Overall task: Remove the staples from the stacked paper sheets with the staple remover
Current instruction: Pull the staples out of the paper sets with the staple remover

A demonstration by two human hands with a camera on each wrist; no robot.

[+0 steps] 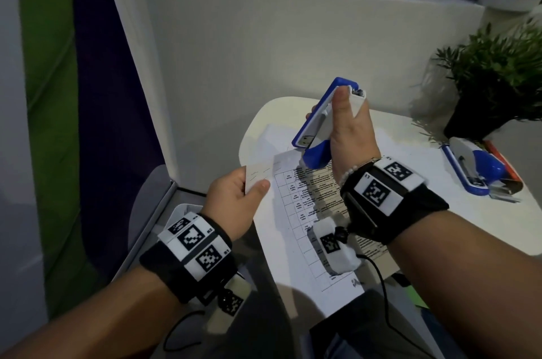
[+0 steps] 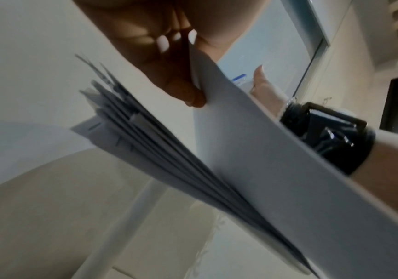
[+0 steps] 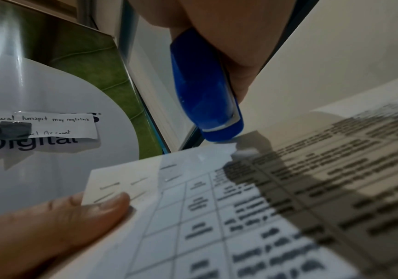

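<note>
Left hand (image 1: 234,197): pinches the stapled corner of the paper stack (image 1: 296,226), thumb (image 3: 92,211) on top and fingers beneath.
Right hand (image 1: 349,135): wrapped around the blue-and-white, stapler-shaped staple remover (image 1: 315,127), thumb along its side.
Remover's place: above the stack's far edge, just beside the stapled corner. Whether its blue nose touches the sheet I cannot tell.
Remover's axis: steep, nose pointing down at the stack, the other end up and leaning away.
Stack's axis: runs from the held corner back toward the person, sheets fanning apart below.
Staples (image 3: 111,186): several, clustered in that corner, close to the thumb.
Doing it well: likely slide the nose low under one staple's crown, keep the thumb clear, pinch the corner flat, and lever gently so the paper doesn't tear.
Second stapler (image 1: 472,168): well to the stack's right.
</note>
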